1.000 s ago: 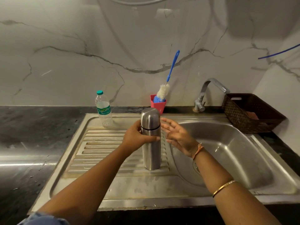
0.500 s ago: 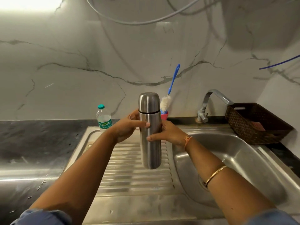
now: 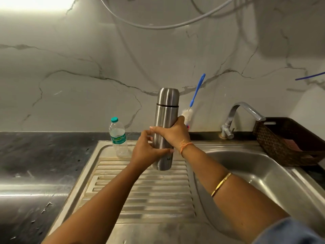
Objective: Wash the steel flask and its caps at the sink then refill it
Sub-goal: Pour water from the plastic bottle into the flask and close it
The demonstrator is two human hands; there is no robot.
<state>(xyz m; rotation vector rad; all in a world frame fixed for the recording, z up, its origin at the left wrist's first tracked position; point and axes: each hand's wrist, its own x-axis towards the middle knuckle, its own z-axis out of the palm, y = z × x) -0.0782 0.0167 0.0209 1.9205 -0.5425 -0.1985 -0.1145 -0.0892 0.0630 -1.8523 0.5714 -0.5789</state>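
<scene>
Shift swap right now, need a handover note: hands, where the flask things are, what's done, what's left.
Left hand: grip on the lower body of the steel flask, thumb across its front.
Right hand: grip round the flask's middle.
The flask is upright over the drainboard, outer cap on. The bottle brush stands behind it by the wall. No water shows at the tap. The plastic water bottle is at the drainboard's back edge.
Done: nothing of the wash shows yet.
Left: take off the caps, wash flask and caps, refill.
</scene>
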